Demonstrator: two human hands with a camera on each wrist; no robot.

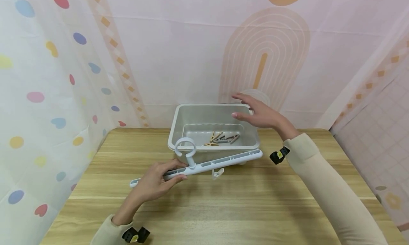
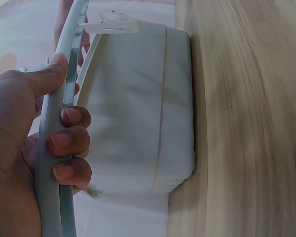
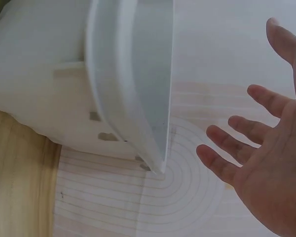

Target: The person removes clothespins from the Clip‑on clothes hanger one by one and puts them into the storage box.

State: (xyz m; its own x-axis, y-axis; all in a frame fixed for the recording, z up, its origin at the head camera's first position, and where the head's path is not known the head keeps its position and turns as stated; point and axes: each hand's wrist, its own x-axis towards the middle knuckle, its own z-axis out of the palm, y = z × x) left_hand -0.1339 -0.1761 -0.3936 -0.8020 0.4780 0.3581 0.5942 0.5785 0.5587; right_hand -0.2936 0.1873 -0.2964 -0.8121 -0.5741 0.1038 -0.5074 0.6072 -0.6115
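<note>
A pale blue-grey clothes hanger [image 1: 223, 162] with an open ring hook [image 1: 185, 141] is tilted in front of the bin, its right end higher. My left hand [image 1: 156, 179] grips it just left of the hook; in the left wrist view the fingers [image 2: 69, 143] curl round the bar. A small translucent clip [image 1: 218, 173] hangs below the hanger's bar. My right hand [image 1: 260, 112] is held above the bin's right rim, fingers spread and holding nothing. Inside the grey plastic bin [image 1: 174, 126] lie several clothespins [image 1: 220, 140], tan and grey-brown.
The bin stands at the back of the wooden table [image 1: 223, 209], close to a patterned curtain [image 1: 179, 60]. More dotted curtain [image 1: 41, 106] hangs on the left. Each sleeve carries a small black wrist camera [image 1: 279, 155].
</note>
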